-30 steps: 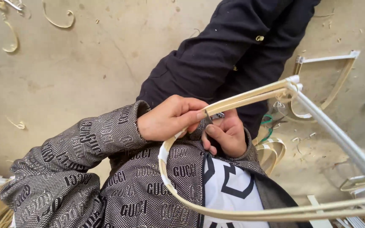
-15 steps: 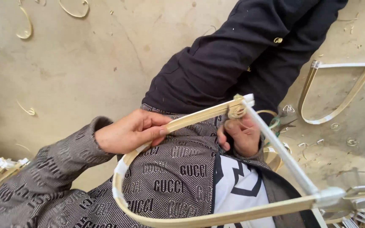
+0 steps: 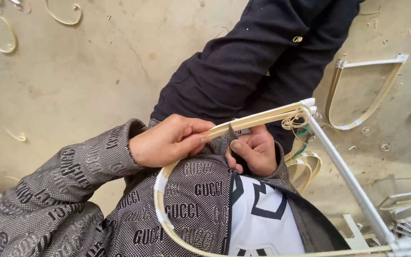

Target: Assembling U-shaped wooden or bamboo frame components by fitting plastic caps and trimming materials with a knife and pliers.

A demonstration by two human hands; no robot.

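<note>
Left hand [image 3: 167, 141] grips the pale bent-bamboo strip frame [image 3: 258, 120] near its middle, fingers clenched round the strip. Right hand [image 3: 252, 151] pinches a small dark blade [image 3: 232, 134] against it, just right of the left fingertips. Trimming looks underway; next wants a steady, shallow cut toward the white-taped corner [image 3: 308, 103].

The left hand [image 3: 167, 140] grips the bent bamboo frame [image 3: 258, 119] at its upper strip; the right hand [image 3: 253, 152] presses a small blade [image 3: 232, 134] against it, above the lap.
</note>
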